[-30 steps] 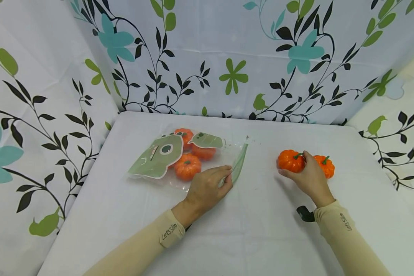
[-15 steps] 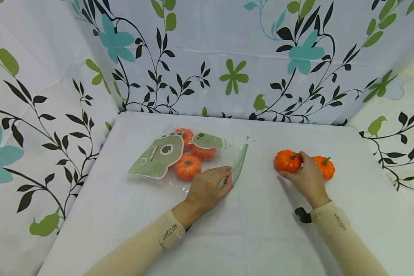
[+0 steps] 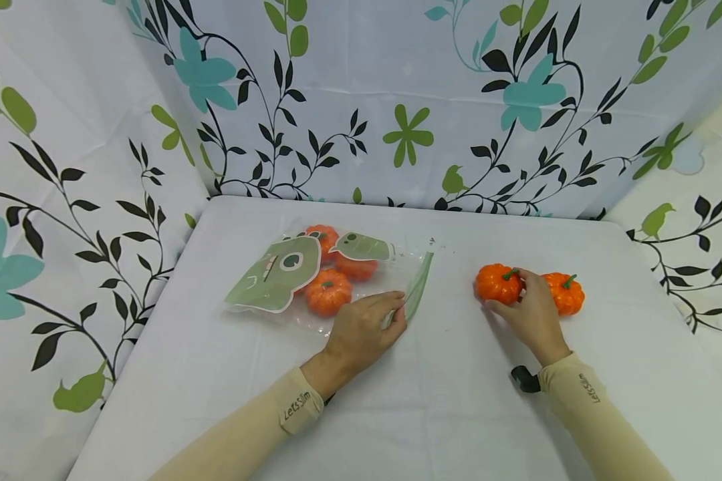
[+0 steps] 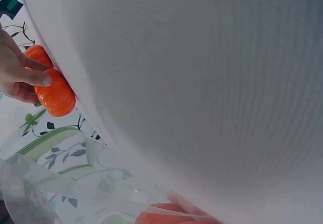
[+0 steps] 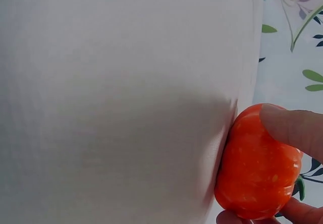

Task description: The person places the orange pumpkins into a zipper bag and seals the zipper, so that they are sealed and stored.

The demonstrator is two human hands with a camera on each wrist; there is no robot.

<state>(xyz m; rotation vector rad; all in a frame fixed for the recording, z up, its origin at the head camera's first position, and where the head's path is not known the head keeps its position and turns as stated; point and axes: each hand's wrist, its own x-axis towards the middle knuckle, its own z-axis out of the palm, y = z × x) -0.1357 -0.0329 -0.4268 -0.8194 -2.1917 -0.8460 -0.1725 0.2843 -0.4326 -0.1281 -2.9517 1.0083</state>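
A clear zip bag (image 3: 271,277) with green cartoon prints lies on the table, several small orange toy pumpkins inside it. My left hand (image 3: 364,327) pinches the rim of its green-edged mouth, which stands slightly parted and faces right. To the right of the bag, my right hand (image 3: 535,317) grips an orange pumpkin (image 3: 497,284) with a green stem. In the right wrist view the thumb presses one side of this pumpkin (image 5: 260,168), with fingertips on the other. Another loose pumpkin (image 3: 567,295) sits just behind the right hand, partly covered by it.
The white-covered table (image 3: 445,401) carries all of this. A curtain (image 3: 349,100) printed with leaves and flowers rises along the back edge and both sides. A black wrist device (image 3: 525,379) sticks out from the right sleeve.
My right hand has slid a little to the left with the pumpkin, widening its distance from the other loose one. My left hand and the bag stay put.
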